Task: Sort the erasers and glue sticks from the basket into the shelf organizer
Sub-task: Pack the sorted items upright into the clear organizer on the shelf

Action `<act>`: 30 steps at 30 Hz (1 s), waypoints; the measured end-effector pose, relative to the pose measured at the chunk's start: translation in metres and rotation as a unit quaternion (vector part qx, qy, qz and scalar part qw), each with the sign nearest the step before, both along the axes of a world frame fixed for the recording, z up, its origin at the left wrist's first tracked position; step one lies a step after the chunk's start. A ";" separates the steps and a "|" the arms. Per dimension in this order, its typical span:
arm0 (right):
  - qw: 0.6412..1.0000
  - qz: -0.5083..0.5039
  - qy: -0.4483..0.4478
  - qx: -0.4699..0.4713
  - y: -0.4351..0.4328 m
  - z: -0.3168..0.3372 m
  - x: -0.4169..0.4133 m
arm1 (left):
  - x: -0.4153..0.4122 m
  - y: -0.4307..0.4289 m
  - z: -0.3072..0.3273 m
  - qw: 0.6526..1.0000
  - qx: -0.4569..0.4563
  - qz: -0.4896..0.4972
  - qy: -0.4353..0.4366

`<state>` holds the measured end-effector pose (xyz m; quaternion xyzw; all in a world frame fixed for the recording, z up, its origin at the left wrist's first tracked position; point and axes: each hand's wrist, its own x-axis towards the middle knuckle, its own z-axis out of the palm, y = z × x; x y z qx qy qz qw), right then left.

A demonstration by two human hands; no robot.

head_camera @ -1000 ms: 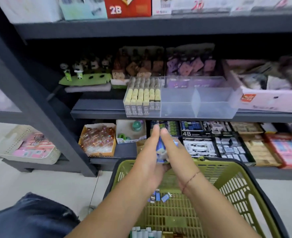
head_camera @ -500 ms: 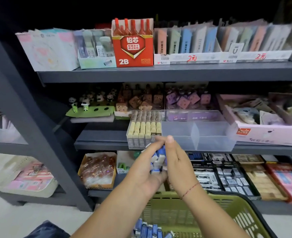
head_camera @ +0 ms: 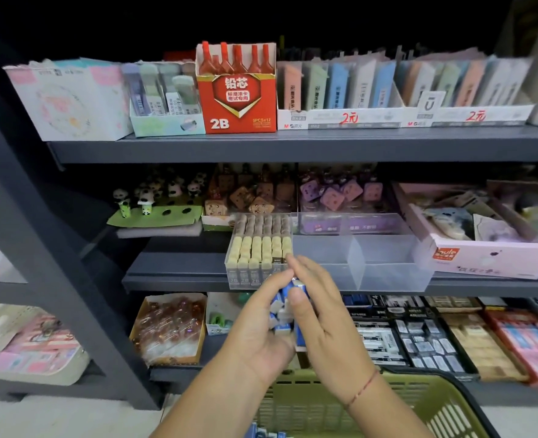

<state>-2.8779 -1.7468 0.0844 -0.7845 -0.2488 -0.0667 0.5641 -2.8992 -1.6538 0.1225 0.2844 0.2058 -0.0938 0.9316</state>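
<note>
Centre of frame, slightly low: both hands raised together in front of the middle shelf (head_camera: 172, 279). Left hand (head_camera: 261, 336) cupped, palm turned right, fingers curled up round a bunch of small blue-and-white erasers (head_camera: 285, 308). Right hand (head_camera: 327, 327) closes in from the other side, thumb laid across the front of the bunch, fingers fairly straight and reaching up past it. So the erasers are squeezed between the two hands, mostly hidden; count can't be told. Red string bracelet (head_camera: 364, 387) on the right wrist.

Right fingertips sit just at the front lower corner of the clear organizer (head_camera: 387, 276); touching or not, can't tell. Organizer stands on the middle shelf, centre to centre-right of frame, split by clear dividers. Its left compartment is packed with upright cream 2B blocks (head_camera: 258, 248) in rows.

Bottom centre to bottom right: green basket (head_camera: 425, 382), slotted walls, dark rim, under the forearms. A few blue packs (head_camera: 263, 434) show at the very bottom edge, inside the basket.

Upper centre, top shelf: red 2B box (head_camera: 236, 99), pastel packs in white trays to its right. Lower right, bottom shelf: trays of boxed stock (head_camera: 419, 336), dark, tan, and red. Left of the organizer, panda figures on a green stand (head_camera: 157, 216).
</note>
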 end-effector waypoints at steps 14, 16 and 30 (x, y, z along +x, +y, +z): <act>0.997 -0.053 0.018 0.053 0.026 -0.024 -0.033 | 0.004 0.007 0.006 0.997 0.020 0.064 0.039; 0.996 -0.068 0.018 0.062 0.026 -0.027 -0.036 | 0.004 0.009 0.010 0.996 -0.007 0.085 0.040; 0.991 -0.128 0.030 0.038 -0.022 0.040 0.032 | 0.007 0.017 0.012 0.988 -0.058 0.137 0.051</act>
